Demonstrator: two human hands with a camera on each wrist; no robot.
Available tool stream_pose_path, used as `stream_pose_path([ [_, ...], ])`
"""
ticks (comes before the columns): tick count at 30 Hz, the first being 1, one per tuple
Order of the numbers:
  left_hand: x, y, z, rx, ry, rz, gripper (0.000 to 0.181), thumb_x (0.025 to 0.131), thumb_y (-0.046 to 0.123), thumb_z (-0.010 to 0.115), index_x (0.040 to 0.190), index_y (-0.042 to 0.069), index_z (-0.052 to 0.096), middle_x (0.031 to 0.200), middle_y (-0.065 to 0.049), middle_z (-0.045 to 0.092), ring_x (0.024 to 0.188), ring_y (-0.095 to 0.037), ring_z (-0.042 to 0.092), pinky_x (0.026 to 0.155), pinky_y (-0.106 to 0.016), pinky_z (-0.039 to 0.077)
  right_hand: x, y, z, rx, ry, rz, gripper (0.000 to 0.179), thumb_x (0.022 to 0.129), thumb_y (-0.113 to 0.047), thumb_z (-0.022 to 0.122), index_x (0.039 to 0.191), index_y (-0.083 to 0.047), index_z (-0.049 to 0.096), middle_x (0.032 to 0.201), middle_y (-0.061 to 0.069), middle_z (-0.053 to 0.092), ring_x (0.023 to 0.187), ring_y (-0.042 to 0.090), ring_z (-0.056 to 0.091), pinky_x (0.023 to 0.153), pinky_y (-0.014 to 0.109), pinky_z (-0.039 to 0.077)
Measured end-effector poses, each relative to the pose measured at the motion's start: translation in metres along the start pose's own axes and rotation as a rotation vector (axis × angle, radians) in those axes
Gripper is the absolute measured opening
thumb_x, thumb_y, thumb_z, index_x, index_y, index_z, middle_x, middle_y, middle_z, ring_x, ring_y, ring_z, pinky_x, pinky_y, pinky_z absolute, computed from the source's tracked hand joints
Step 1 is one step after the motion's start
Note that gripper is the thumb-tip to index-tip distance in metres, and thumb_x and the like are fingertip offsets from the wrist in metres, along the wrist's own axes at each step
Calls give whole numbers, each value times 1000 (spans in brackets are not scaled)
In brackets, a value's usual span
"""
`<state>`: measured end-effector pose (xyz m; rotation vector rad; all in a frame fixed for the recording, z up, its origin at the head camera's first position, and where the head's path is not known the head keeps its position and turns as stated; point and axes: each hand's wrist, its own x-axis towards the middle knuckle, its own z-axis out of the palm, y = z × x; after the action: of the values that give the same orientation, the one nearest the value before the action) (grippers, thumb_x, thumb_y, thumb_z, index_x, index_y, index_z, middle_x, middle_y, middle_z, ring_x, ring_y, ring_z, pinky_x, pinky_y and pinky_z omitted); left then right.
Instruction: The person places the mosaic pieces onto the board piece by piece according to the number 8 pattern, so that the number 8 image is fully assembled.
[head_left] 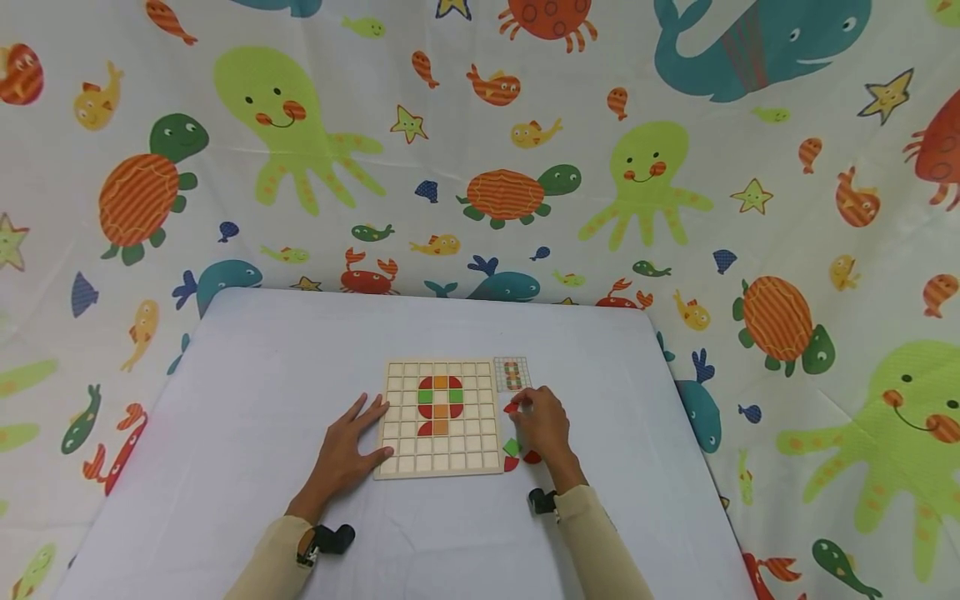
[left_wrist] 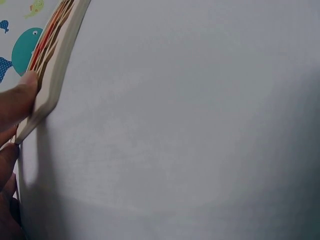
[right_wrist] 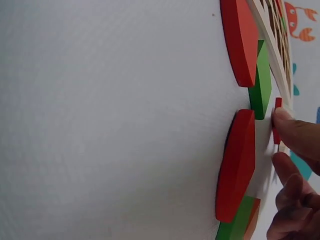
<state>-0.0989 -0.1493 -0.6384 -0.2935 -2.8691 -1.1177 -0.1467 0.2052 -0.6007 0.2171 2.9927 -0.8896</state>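
Note:
A wooden grid board (head_left: 472, 450) lies on the white-covered table. Red quarter-circles and orange and green squares fill several of its middle cells. My left hand (head_left: 345, 446) rests at the board's left edge, thumb and fingers spread along it; the left wrist view shows fingertips at the board's rim. To the right of the board, my right hand (head_left: 543, 425) pinches a red quarter-circle piece (right_wrist: 277, 125) between thumb and finger, close over the table. Near that hand lie a green square (head_left: 512, 447) and red quarter-circles (head_left: 512, 464). The hand hides part of this area.
A small pattern card (head_left: 513, 375) with a printed grid sits beside the board's upper right corner. In the right wrist view, a green piece (right_wrist: 235, 227) shows at the bottom, beside an orange one. A sea-animal cloth (head_left: 450, 150) hangs behind the table (head_left: 300, 358).

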Motion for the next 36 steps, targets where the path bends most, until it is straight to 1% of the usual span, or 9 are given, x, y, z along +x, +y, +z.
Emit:
stream_pose_path([
  [3,0,1,-1,-2,-1,-3,81,86,30,87,156,11,54,167,-14,45,157,-50,33,118,-78,32,0,1,-2,-2,-7,9,20,87,-19,89,100,-19,75,101,2,68,90,20,61,77,38,52],
  [8,-1,3,-1,-8,-8,-15,81,86,31,87,157,10,53,168,-14,44,158,-50,33,119,-77,31,-1,1,-6,58,-18,32,19,86,-19,90,89,-21,71,88,-4,71,79,18,59,66,32,45],
  [12,-2,2,-1,-7,-7,-16,81,86,31,87,157,10,53,168,-15,44,157,-50,33,119,-78,31,-5,-2,-8,106,-25,34,13,89,-18,87,95,-21,76,86,-3,70,73,17,56,59,30,42],
  [15,-2,2,0,-7,-4,-15,81,85,30,87,157,11,53,168,-15,44,157,-51,34,118,-78,31,-9,-7,-9,175,-40,23,10,92,-16,83,101,-20,80,89,-1,70,73,17,54,57,29,42],
  [18,-2,2,0,-6,2,-12,81,85,29,87,156,10,54,167,-15,45,156,-51,34,117,-78,32,-13,-12,-7,251,-51,-9,7,94,-14,81,100,-18,81,91,1,71,72,17,53,58,28,43],
  [21,-1,1,0,-7,4,-6,82,84,29,88,156,10,54,167,-16,45,156,-51,34,117,-79,33,-17,-18,-1,310,-56,-55,5,94,-14,80,99,-15,79,92,2,72,70,16,52,58,26,43],
  [26,0,2,0,-10,-3,-7,82,84,28,88,157,10,53,168,-16,44,157,-51,33,117,-79,32,-26,-30,11,356,-82,-76,6,97,-13,77,101,-16,76,90,0,72,65,14,53,54,25,43],
  [30,0,1,0,-6,-9,-15,82,85,27,88,157,10,53,168,-15,43,158,-50,33,119,-78,31,-30,-41,22,347,-80,-63,6,97,-14,77,101,-17,74,88,-2,72,66,12,53,54,23,42],
  [36,-1,2,-1,-8,-7,-12,82,84,28,88,156,10,54,168,-17,44,156,-51,34,117,-78,32,-38,-54,35,339,-89,-57,8,95,-19,81,94,-19,74,83,-5,71,67,12,55,55,24,40],
])
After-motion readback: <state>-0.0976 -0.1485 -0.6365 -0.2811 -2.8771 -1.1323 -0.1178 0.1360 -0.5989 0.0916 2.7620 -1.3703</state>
